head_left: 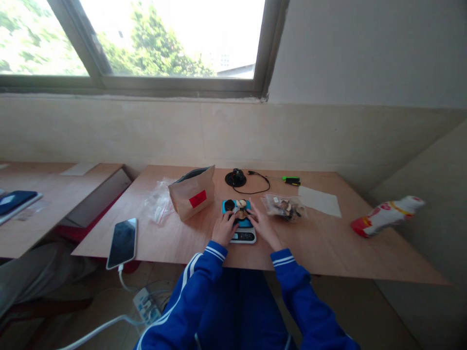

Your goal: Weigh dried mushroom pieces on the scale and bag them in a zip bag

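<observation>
Nearest, low in the frame: blue sleeves with white cuff stripes reaching up over the table's front edge [255, 266]. Left hand [224, 228] resting on the left side of a small digital kitchen scale [241, 226], fingers curled loosely over its blue platform; firm grip or mere touch, cannot tell. Right hand [263, 224] flat and open along the scale's right side, fingertips near the small dark and pale pieces [237, 206] heaped on the platform. Scale just inside the front edge, centre frame.

Left of it: a brown paper bag [192, 197] with a red label, crumpled clear plastic [158, 200], and a phone [123, 242] overhanging the lower-left table corner. Right: a clear bag of pieces [284, 206], then bare wood out to a white-and-red packet [386, 215] at the right edge. Farther back: a black round gadget with cable [236, 178], a green marker [291, 180], a white sheet [320, 200].
</observation>
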